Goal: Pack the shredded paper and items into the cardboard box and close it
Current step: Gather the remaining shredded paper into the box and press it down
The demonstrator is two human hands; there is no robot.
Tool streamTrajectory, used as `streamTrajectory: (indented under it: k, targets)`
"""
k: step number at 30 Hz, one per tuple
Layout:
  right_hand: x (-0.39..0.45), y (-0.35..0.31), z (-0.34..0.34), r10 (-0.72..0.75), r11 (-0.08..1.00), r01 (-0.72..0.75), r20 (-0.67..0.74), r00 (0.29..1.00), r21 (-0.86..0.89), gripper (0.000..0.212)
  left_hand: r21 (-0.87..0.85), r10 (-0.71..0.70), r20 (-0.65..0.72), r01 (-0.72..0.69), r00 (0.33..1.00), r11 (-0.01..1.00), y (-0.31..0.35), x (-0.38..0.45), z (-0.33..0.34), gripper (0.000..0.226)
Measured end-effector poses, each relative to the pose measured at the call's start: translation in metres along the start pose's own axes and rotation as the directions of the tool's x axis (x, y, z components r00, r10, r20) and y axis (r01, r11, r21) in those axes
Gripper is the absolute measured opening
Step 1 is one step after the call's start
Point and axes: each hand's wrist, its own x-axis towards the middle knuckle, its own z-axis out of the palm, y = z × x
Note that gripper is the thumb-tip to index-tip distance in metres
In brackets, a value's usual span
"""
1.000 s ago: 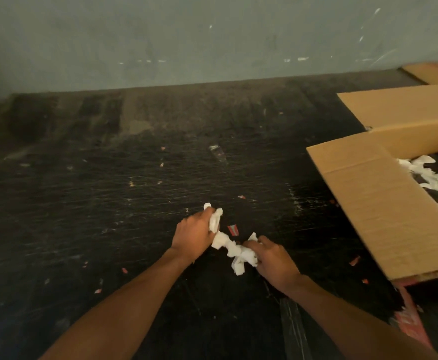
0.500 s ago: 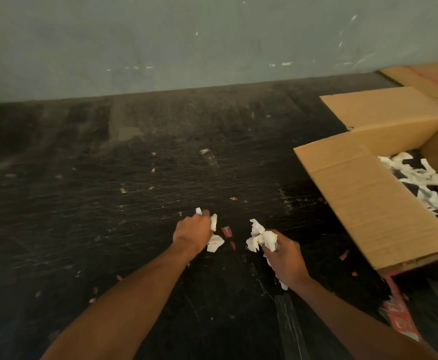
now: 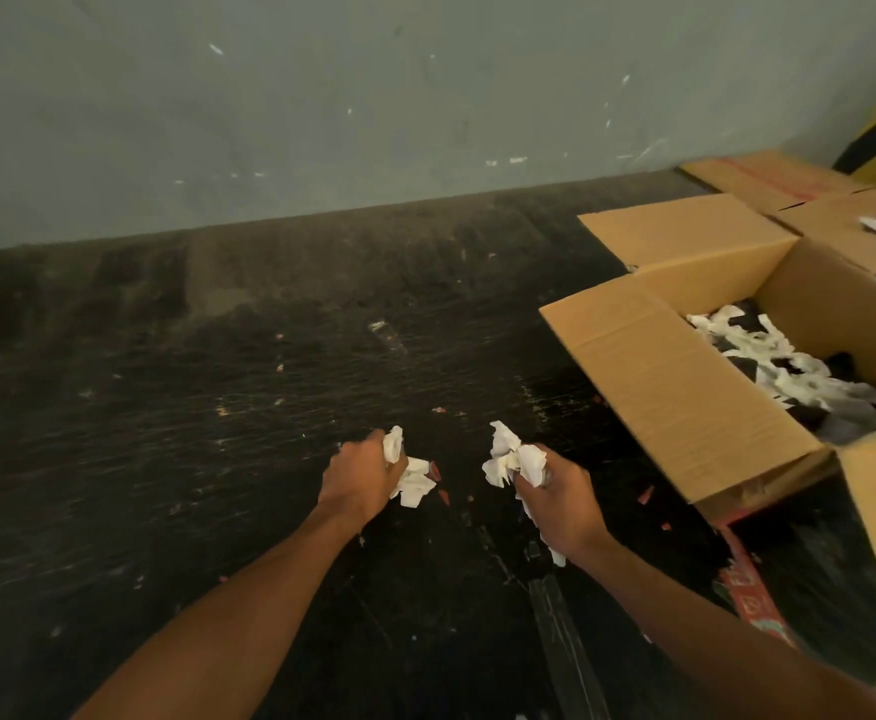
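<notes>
Hands pulled apart; right hand [image 3: 555,491] lifted its paper wad [image 3: 511,454] off floor.

Scuffed black floor [image 3: 217,459] under open cardboard box [image 3: 685,402], red scraps [image 3: 443,495].

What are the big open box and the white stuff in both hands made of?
The box looks like brown corrugated cardboard, matte, with faint ribbing across its flap. The white scraps in the left hand and right hand look like thin torn paper, crumpled and ragged-edged; possibly tissue.
</notes>
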Motion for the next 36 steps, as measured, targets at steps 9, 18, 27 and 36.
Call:
streamTrajectory:
  k: [9, 18, 27, 36]
  targets:
    - [-0.004, -0.069, -0.067, -0.115, 0.993, 0.116, -0.08, 0.99, 0.013, 0.022, -0.276, 0.122, -0.223, -0.182, 0.967, 0.944, 0.09, -0.004, -0.062, 0.024]
    - [0.008, -0.06, -0.22, -0.294, 0.954, 0.3, -0.309, 0.904, -0.032, 0.005, -0.309, 0.226, -0.341, -0.336, 0.913, 0.89, 0.228, -0.012, -0.067, 0.02]
    - [0.008, 0.024, -0.397, -0.235, 0.971, 0.202, -0.344, 0.909, -0.132, 0.02, -0.28, 0.194, -0.389, -0.316, 0.901, 0.906, 0.403, -0.047, -0.004, 0.026]
    - [0.07, 0.057, -0.458, -0.181, 0.974, 0.151, -0.18, 0.967, -0.169, 0.022, -0.194, 0.196, -0.349, -0.276, 0.916, 0.941, 0.482, -0.036, 0.033, 0.024]
